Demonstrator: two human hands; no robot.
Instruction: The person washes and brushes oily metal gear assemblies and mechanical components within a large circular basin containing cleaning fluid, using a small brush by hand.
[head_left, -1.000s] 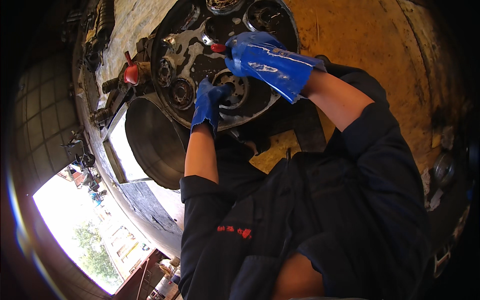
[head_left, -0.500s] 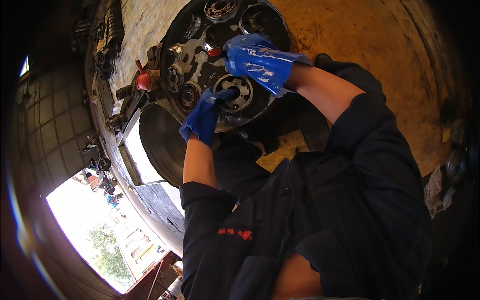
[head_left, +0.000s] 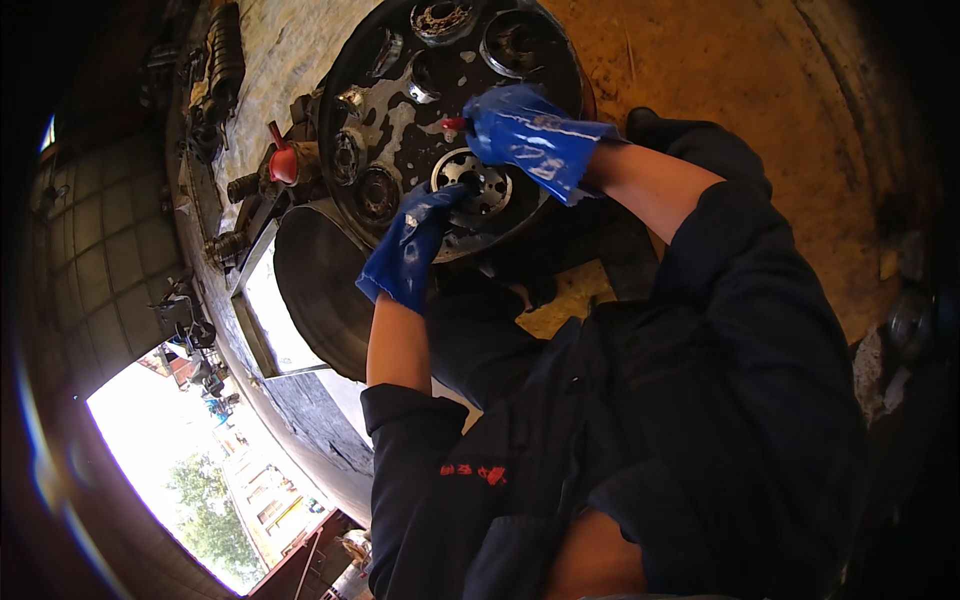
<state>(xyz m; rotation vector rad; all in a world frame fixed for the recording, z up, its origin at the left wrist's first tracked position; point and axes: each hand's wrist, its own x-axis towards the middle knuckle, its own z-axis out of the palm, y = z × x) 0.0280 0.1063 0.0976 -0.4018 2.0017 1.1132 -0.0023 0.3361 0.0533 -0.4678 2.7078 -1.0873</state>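
Both of my hands wear blue gloves over a round dark tray (head_left: 465,85) with wet grey patches. My left hand (head_left: 412,240) is closed on the near edge of a round metal part with holes (head_left: 492,188), its fingers reaching to the middle opening. My right hand (head_left: 525,130) is closed around a tool with a red end (head_left: 453,124), just beyond that part. Most of the tool is hidden in the glove, so its kind does not show. Beyond my hands lies a dark metal ring (head_left: 510,45); a rusty round part (head_left: 378,192) lies left of them.
Several other round parts lie on the tray, including a rusty ring (head_left: 441,18) at its far edge. A red funnel-shaped thing (head_left: 284,162) stands left of the tray. A big dark round drum (head_left: 318,285) is at the near left. Brown floor (head_left: 720,60) stretches to the right.
My right hand has come nearer and a little to the right, bringing the red-ended tool closer to the round metal part. My left hand stays at that part, slightly turned.
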